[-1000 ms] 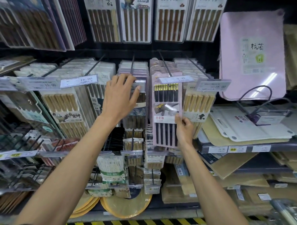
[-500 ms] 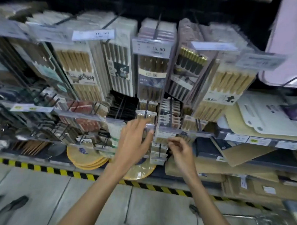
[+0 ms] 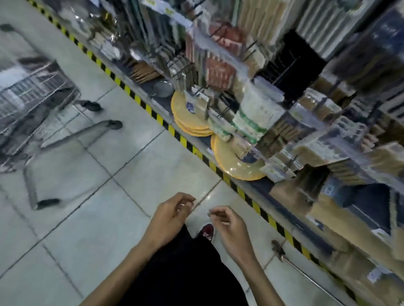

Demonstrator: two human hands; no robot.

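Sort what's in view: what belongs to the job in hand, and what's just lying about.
Job in hand: left hand and right hand, both loosely curled and holding nothing; the blurred hanging packs on the shelving.
Lying about: shopping trolley, yellow round boards, striped floor tape, red shoe.

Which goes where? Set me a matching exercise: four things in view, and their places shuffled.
Things:
1. shopping cart
2. round yellow boards
3. red shoe
4. black-and-yellow stripe

Places:
a. between the left hand and right hand
b. far left, on the tiled floor
c. low in the shelving
d. on the floor along the shelving's foot

Pairs: 1-b, 2-c, 3-a, 4-d.
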